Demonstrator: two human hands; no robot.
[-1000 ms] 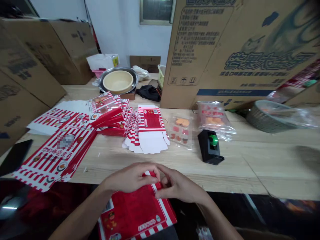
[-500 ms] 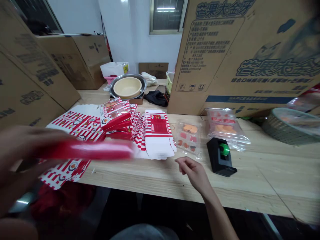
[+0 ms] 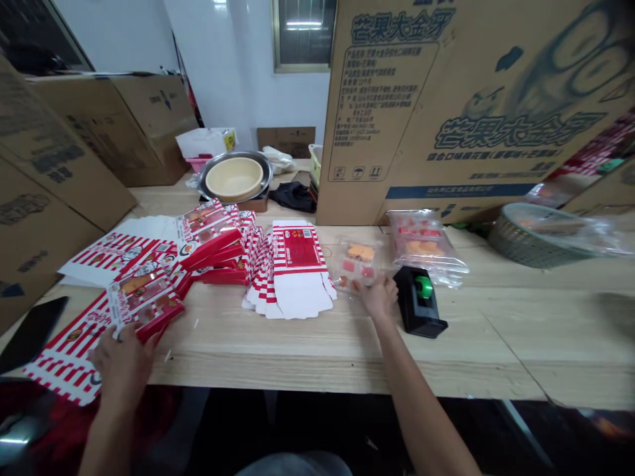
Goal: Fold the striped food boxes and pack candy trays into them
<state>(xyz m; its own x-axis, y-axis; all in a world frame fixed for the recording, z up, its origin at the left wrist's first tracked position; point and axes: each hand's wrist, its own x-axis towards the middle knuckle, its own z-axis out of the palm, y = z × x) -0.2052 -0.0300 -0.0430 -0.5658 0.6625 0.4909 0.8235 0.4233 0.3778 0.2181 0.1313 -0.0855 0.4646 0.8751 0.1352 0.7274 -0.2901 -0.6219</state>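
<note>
At the left, my left hand (image 3: pixel 124 354) is closed on the near edge of a red window box (image 3: pixel 149 294), which rests on flat red-and-white striped cartons (image 3: pixel 79 330). My right hand (image 3: pixel 380 296) reaches to the clear packet of gummy candies (image 3: pixel 360 254). Its fingers curl at the packet's near right corner, and the fingertips are partly hidden. Just right of that hand stands a black tape dispenser (image 3: pixel 419 307) with a green core. Between the hands lies a fanned stack of striped cartons (image 3: pixel 300 264), printed side up.
More filled red boxes (image 3: pixel 213 231) are piled behind the left hand. Several clear packets (image 3: pixel 424 244) lie stacked at the right, near a green basket (image 3: pixel 526 248). A cream bowl (image 3: pixel 234 177) sits in a metal basin. A large cardboard box (image 3: pixel 397 119) stands at the back.
My left hand has brought the red box down onto the striped cartons at the left. My right hand has moved forward to the clear candy packet. The view has shifted slightly right.
</note>
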